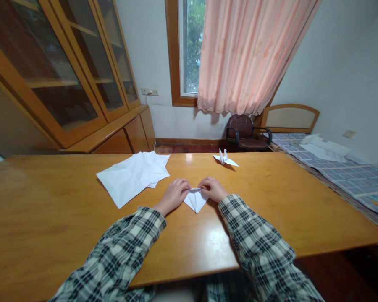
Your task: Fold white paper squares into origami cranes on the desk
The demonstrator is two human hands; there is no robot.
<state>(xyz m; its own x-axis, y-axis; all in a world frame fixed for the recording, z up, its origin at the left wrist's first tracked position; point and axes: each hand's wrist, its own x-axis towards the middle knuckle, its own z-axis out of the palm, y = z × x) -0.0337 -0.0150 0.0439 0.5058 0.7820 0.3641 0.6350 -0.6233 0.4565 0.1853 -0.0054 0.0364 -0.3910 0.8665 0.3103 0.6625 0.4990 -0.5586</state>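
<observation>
A small folded white paper piece [195, 200], pointed toward me, lies on the wooden table [50, 201]. My left hand [174, 196] pinches its top left edge with fingers curled. My right hand [212, 188] pinches the top right edge, fingers closed too. Both hands rest on the tabletop, almost touching each other above the paper. Both sleeves are plaid.
A stack of loose white paper sheets [132, 176] lies to the left of my hands. A finished paper crane [225, 159] stands near the table's far edge. Behind are a brown office chair [245, 132], a bed [340, 167], a glass-door cabinet [66, 75] and a curtained window.
</observation>
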